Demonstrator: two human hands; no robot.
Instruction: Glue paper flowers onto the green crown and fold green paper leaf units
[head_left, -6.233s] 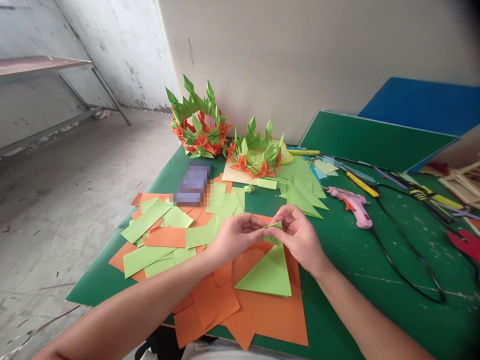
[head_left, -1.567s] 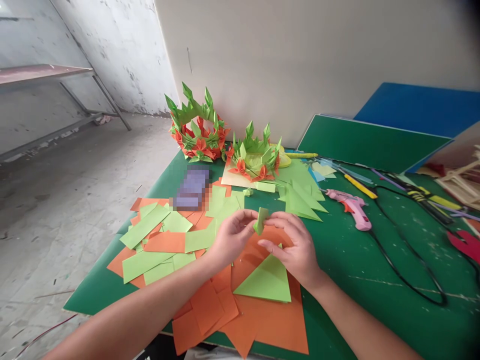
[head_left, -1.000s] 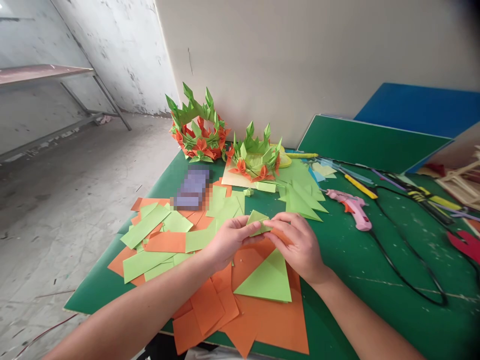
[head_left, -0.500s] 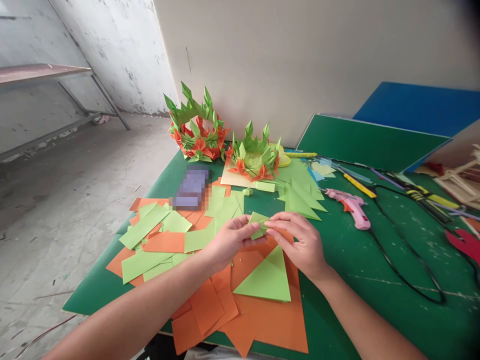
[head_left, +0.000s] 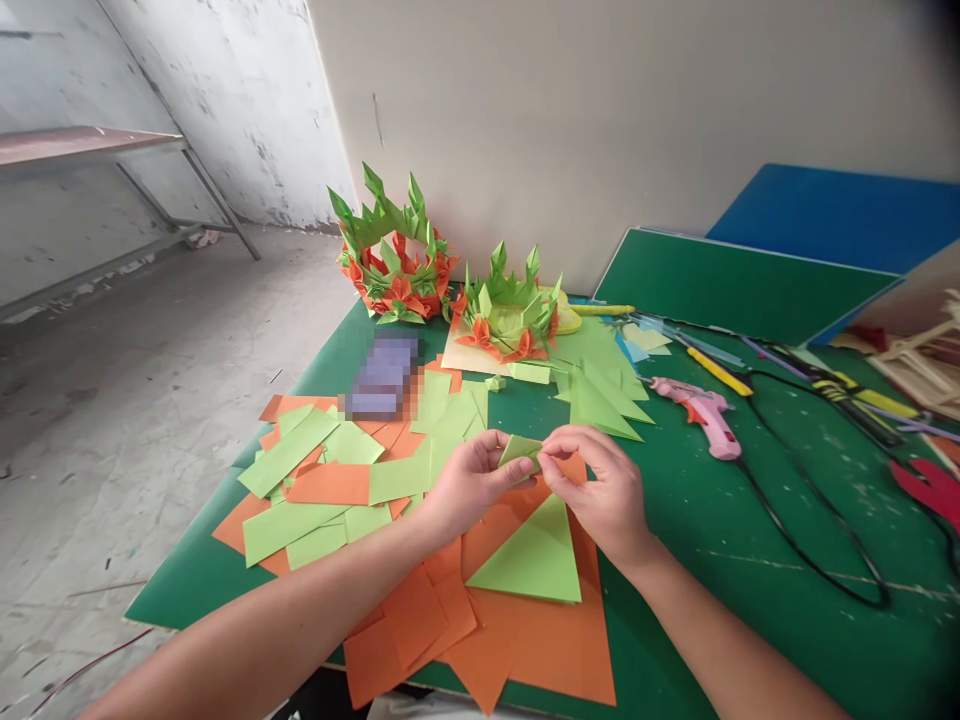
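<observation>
Between my two hands is a small folded piece of green paper. My left hand grips it from the left, thumb on top and fingers beneath. The fingertips of my right hand are pinched at its right edge. Below them lies a larger green paper triangle on orange paper sheets. Green strips and orange pieces are spread to the left of my hands. Beyond stand two green and orange folded-paper crowns, a taller one and a smaller one.
A pink glue gun with a black cord lies on the green table at right. Behind it are yellow-handled tools and leaning green and blue boards. A blurred purple object lies left of centre.
My left thumb has slid rightward over the folded green paper, which is now tilted. My right fingertips have closed together at its edge.
</observation>
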